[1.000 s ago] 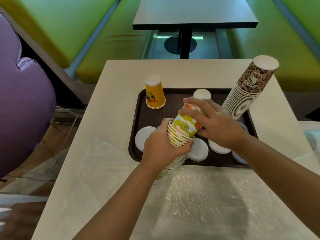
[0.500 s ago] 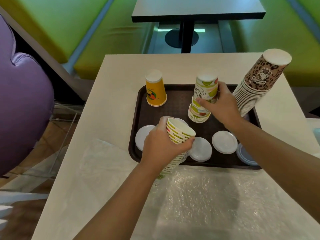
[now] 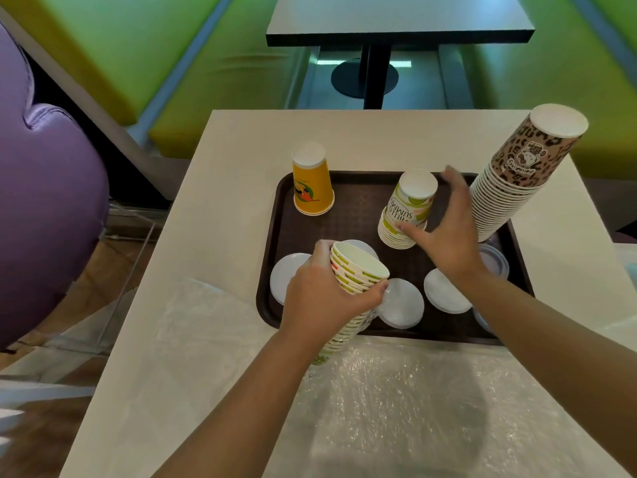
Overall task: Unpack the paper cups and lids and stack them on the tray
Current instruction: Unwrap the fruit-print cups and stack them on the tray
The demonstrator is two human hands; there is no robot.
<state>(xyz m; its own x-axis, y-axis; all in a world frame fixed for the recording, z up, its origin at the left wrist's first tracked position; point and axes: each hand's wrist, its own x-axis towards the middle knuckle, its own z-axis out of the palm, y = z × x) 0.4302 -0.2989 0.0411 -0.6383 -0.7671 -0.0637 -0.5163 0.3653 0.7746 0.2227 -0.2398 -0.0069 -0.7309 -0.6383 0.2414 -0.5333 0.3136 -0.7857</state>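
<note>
Brown tray (image 3: 275, 215) sits on the beige tabletop (image 3: 224, 201), toward its far-right part, w/ clear plastic wrap (image 3: 396, 391) spread over the tabletop's near edge. L hand (image 3: 320, 298) is wrapped round a tilted stack of fruit-print cups (image 3: 355, 270), mouth open toward the right, at the tray's near edge; lower end of that stack runs down past the tray rim into the plastic. R hand (image 3: 448, 236) is spread, fingers apart and holding nothing; thumb tip touches or sits just beside the lower rims of a second fruit-print stack (image 3: 408, 210), the other fingers behind it, apart from it. That stack stands upside down, a bit tilted, mid-tray toward the far-right. An upside-down yellow cup (image 3: 312, 184) stands alone at the tray's far-left corner. A tall leaning stack of leopard-print cups (image 3: 510, 188) stands at the tray's right edge, upside down, top cup tipped rightward. White lids lie flat along the near side: one lid (image 3: 286, 274) at near-left, partly behind the L hand, another lid (image 3: 403, 303) just right of the L fingertips, a third lid (image 3: 444, 294) under the R wrist. Pale bluish lids (image 3: 493, 260) sit by the tray's right edge, partly hidden by the R forearm. Beyond: dark table (image 3: 396, 19), green benches (image 3: 224, 81), purple seat (image 3: 44, 201) at left.
</note>
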